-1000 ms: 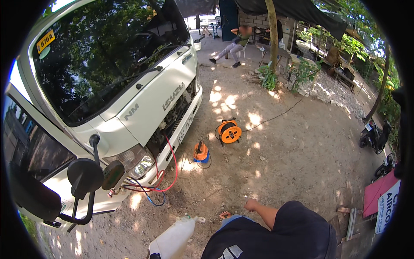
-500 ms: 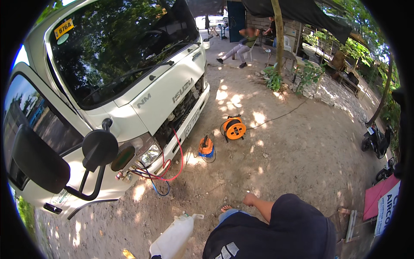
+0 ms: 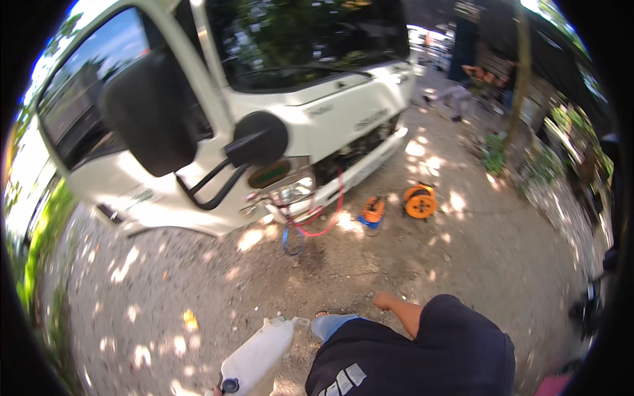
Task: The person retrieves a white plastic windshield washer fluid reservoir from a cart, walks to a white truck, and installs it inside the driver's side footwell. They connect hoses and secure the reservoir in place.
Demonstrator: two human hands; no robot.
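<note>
A whitish plastic reservoir tank (image 3: 261, 353) with a dark cap and a small mounting tab hangs at my left side, low in the view. Only a bit of my left hand (image 3: 216, 391) shows at the bottom edge, beside the cap and closed on the tank. My right arm is bent in front of my dark shirt. The right hand (image 3: 382, 300) is curled into a fist over the dirt ground, with no object visible in it.
A white truck (image 3: 264, 119) stands ahead on the left, its mirror (image 3: 148, 112) sticking out. Red and blue hoses (image 3: 323, 228) hang at its front. An orange-and-blue device (image 3: 372, 212) and an orange cable reel (image 3: 421, 201) sit nearby. Another person (image 3: 485, 79) sits far right.
My view has turned left, so the truck, hoses and reel now appear farther right. The tank stays at my left side, and its dark cap shows more. My right hand remains in front of me.
</note>
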